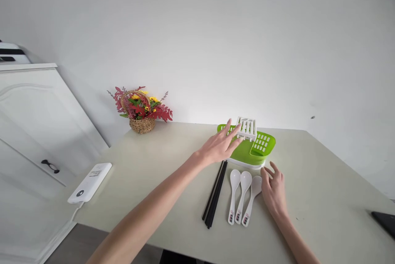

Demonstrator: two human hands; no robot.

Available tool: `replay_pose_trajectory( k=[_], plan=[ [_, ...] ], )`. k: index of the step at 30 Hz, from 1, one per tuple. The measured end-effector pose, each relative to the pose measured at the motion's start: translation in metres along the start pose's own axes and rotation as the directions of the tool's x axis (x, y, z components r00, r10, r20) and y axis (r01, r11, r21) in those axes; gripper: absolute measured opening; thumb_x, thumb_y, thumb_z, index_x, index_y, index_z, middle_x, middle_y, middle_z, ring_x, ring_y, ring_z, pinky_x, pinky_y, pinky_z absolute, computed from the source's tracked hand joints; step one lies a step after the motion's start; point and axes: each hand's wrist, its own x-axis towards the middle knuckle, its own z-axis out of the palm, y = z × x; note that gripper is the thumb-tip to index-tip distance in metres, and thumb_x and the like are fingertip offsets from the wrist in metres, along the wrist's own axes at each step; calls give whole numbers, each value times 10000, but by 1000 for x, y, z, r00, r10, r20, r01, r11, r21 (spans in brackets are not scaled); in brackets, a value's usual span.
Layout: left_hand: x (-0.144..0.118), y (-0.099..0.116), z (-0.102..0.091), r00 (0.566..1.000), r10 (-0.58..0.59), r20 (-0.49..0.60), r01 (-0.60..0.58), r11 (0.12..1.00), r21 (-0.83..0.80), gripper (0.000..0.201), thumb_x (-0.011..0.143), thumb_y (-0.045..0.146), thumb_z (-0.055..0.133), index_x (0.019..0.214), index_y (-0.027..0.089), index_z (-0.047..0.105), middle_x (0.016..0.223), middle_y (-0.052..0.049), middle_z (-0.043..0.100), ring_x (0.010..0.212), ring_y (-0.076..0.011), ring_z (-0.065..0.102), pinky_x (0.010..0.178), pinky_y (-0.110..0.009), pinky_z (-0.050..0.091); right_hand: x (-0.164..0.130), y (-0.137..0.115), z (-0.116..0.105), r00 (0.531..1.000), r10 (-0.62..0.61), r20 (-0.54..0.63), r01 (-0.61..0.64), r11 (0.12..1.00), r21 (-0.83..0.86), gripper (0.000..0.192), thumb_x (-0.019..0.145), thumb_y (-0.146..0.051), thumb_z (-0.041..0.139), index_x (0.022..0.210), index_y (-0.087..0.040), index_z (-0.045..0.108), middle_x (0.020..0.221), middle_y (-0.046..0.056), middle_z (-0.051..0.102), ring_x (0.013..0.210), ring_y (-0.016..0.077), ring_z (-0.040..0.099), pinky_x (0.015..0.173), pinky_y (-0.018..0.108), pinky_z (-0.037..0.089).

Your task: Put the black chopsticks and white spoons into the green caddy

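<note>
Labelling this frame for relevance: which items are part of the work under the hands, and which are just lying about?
In hand: left hand on the green cutlery holder; white rack insert on top; right hand beside three white spoons; black chopsticks.

Lying about: flower basket, white power bank, dark object at the table's right edge.

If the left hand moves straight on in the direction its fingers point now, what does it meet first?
Most likely the white slotted insert standing in the green rack. The left hand is open, its fingertips point up and right, just short of that insert, though the depth between them is unclear.
</note>
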Motion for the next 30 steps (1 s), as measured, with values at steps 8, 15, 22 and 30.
replay_pose_trajectory(
  k=[8,15,22,30],
  plan=[
    [-23,-42,26,995,88,38,-93,986,140,579,936,47,429,1509,128,443,1552,-118,508,1550,-249,282,1292,-430,272,11,5,5,988,-51,145,62,996,-68,803,976,-678,356,1630,-217,294,1659,114,358,1519,323,326,1231,486,245],
    [-32,-37,24,999,42,-24,-42,999,5,592,959,59,377,1523,231,432,1559,-42,514,1553,-207,281,1253,-439,354,29,2,-1,974,-45,223,53,998,-31,780,987,-687,328,1634,-252,306,1683,41,311,1561,262,247,1275,448,162],
    [-79,-46,46,910,-265,-318,142,922,-360,399,1044,245,366,1410,237,524,1449,-99,600,1368,-228,543,1126,-410,470,31,7,-5,984,1,180,22,992,-122,782,975,-691,323,1598,-225,394,1644,57,393,1526,270,335,1262,441,218],
    [-130,-49,68,775,-631,-31,449,584,-676,281,1013,439,458,1066,203,602,668,41,592,572,-114,542,557,-216,418,30,11,-8,997,25,71,-18,995,-95,743,961,-671,388,1557,-232,452,1575,87,498,1426,304,483,1208,455,328]
  ],
)
